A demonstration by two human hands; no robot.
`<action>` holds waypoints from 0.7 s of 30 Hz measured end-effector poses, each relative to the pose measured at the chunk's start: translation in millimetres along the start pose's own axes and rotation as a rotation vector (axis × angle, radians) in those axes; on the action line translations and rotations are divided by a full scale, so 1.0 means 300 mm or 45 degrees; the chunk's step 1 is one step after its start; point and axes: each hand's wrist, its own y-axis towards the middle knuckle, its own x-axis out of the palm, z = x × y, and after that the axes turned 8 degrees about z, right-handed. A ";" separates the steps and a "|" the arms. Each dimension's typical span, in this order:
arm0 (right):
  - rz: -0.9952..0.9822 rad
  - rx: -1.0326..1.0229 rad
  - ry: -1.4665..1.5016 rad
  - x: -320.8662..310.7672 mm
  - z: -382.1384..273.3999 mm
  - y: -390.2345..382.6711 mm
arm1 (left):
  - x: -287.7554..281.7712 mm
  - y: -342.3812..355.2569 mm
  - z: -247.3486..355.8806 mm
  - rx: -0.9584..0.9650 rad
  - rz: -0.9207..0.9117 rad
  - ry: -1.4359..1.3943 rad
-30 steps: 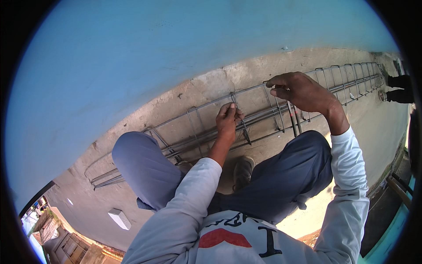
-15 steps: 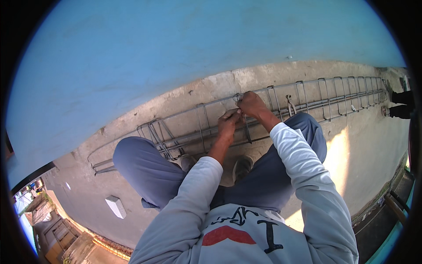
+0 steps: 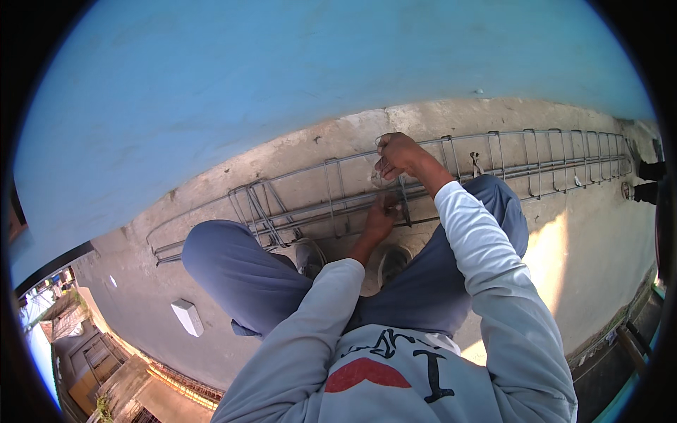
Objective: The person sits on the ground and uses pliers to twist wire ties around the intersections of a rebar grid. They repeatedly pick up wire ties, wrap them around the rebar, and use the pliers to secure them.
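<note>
One rebar cage [image 3: 330,197], bars [image 3: 518,170] inside; at it, half-curled right grip [image 3: 397,156], blurred left grip [image 3: 381,213]; holds unclear.

The right hand [image 3: 400,155] is hanging beyond the left hand [image 3: 381,217], its fingers [image 3: 385,169] curling loosely; the left hand is showing blurred, and the left forearm [image 3: 323,296] and right forearm [image 3: 479,240] are slanting inward.

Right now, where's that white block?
In the head view, the white block lies on the grey floor at lower left, to the left of the person's bent left leg.
</note>
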 end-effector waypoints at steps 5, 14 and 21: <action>-0.048 0.038 -0.086 0.031 0.016 0.044 | 0.027 -0.002 -0.009 -0.080 0.135 0.179; -0.139 0.001 -0.274 0.100 0.047 0.108 | -0.069 -0.034 -0.060 0.033 -0.085 0.668; -0.489 -0.294 0.238 0.189 -0.140 -0.028 | -0.365 -0.067 0.387 -0.193 -0.501 0.633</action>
